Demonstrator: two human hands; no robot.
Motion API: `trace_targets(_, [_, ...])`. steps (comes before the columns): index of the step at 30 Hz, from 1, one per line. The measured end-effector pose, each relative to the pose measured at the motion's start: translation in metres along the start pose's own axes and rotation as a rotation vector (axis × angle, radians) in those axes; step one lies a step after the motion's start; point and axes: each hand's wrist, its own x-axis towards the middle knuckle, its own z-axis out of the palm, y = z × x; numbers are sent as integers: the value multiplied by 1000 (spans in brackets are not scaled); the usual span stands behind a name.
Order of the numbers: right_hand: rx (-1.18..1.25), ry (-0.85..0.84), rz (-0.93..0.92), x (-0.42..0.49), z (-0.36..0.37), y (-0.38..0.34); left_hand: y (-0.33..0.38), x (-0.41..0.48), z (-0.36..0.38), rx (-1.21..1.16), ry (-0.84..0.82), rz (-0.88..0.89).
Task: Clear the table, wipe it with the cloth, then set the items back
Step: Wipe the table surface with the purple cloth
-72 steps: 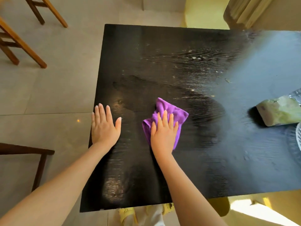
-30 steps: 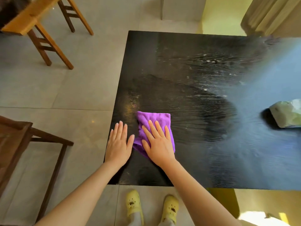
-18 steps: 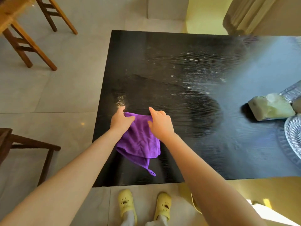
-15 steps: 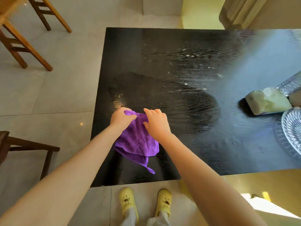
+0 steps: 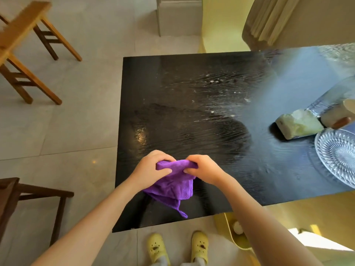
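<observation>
A purple cloth (image 5: 172, 184) hangs folded above the near left part of the black table (image 5: 192, 96). My left hand (image 5: 151, 169) grips its upper left edge and my right hand (image 5: 204, 169) pinches the upper right edge. The cloth's lower corner dangles just above the tabletop. Wet streaks and small white specks show across the middle of the table.
A pale green wrapped block (image 5: 299, 125), a clear glass plate (image 5: 338, 154) and other glassware (image 5: 330, 104) sit at the table's right side. Wooden stools (image 5: 25, 52) stand on the tiled floor to the left, a dark chair (image 5: 28, 196) nearer. Yellow shoes (image 5: 156, 248) show below the table edge.
The cloth was flat under my right hand on the table. Both hands have since taken it by its top edge and lifted it off the surface, folding it.
</observation>
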Motion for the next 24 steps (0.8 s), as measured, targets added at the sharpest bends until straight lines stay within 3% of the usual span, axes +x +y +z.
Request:
trace_targets(4, [45,17,42,-31,-37,-8,29,9,-19,108,-133,-77])
trace_targets(7, [25,66,56,-54,-72,-8,64,21,-26,187,-214,32])
trace_targets(12, [20,225,106,-101,-137,5,135,42,-23,153,-154,205])
trace_targets(18, [-56,440,218,-168,-204,43,224,68,19,167,-175,389])
trace_targets(24, [-129,511,405,-222,-244,114,295,98,97,213,-178,388])
